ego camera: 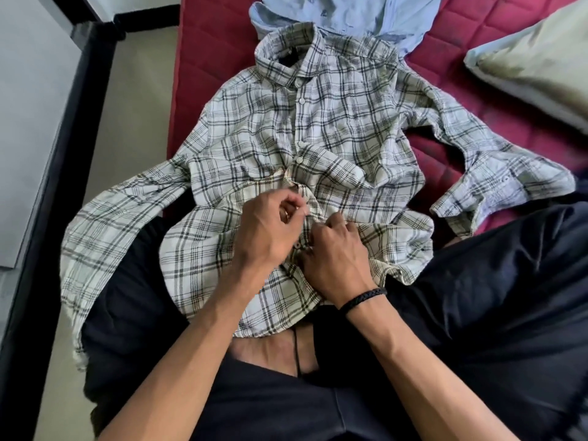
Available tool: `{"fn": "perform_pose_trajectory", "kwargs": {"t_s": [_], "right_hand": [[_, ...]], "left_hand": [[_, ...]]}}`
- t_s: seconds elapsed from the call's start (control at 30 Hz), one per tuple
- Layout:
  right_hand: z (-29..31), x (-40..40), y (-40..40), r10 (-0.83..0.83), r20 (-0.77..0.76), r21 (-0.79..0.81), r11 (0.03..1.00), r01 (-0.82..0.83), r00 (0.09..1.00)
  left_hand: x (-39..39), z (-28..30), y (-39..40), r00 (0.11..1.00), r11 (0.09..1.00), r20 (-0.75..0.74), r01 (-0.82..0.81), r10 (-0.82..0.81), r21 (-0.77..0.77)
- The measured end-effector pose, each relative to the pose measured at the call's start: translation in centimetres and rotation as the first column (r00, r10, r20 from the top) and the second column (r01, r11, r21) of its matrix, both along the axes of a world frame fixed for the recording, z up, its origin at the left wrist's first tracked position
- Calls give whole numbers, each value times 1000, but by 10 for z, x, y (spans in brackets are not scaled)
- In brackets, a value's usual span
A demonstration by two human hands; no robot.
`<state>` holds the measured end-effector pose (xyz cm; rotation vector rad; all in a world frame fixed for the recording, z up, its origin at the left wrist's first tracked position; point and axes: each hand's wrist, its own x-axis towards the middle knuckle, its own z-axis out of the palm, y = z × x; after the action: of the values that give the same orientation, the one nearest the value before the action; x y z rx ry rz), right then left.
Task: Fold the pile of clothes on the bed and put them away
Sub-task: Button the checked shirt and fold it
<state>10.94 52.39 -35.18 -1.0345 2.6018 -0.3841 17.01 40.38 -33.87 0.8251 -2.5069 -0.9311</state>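
Checked shirt (318, 138) lies flat on the red bed (210, 43), and our left hand (270, 230) and right hand (337, 256) pinch its front, so a button could slip out.

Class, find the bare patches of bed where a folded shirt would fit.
Bare bed left of the plaid shirt's collar; another between its right sleeve and the pillow. Crowded: centre, and top under the blue shirt.

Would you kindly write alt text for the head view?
Both hands, left hand and right hand, pinch the button strip of a plaid shirt spread over the person's lap and a red bed, with a light blue shirt beyond.
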Motion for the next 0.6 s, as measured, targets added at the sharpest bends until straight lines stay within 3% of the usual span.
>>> {"fn": "perform_pose_trajectory", "kwargs": {"t_s": [0.13,0.2,0.3,0.47,0.6], "right_hand": [[-5,4,-1,-10,-15,-2,1000,10,1000],[-2,4,-4,-37,-26,4,999,37,999],[4,2,-5,-54,-31,-14,998,54,998],[4,-3,5,-66,-48,-230,972,53,997],[11,-11,5,-59,69,-366,927,80,996]], "left_hand": [[23,-11,19,969,998,239,61,-65,24],[24,-16,16,957,999,286,37,-43,27],[24,-16,15,949,1000,313,24,-25,7],[27,-21,19,949,995,313,72,-48,-66],[31,-15,20,962,997,272,39,-21,-60]]}}
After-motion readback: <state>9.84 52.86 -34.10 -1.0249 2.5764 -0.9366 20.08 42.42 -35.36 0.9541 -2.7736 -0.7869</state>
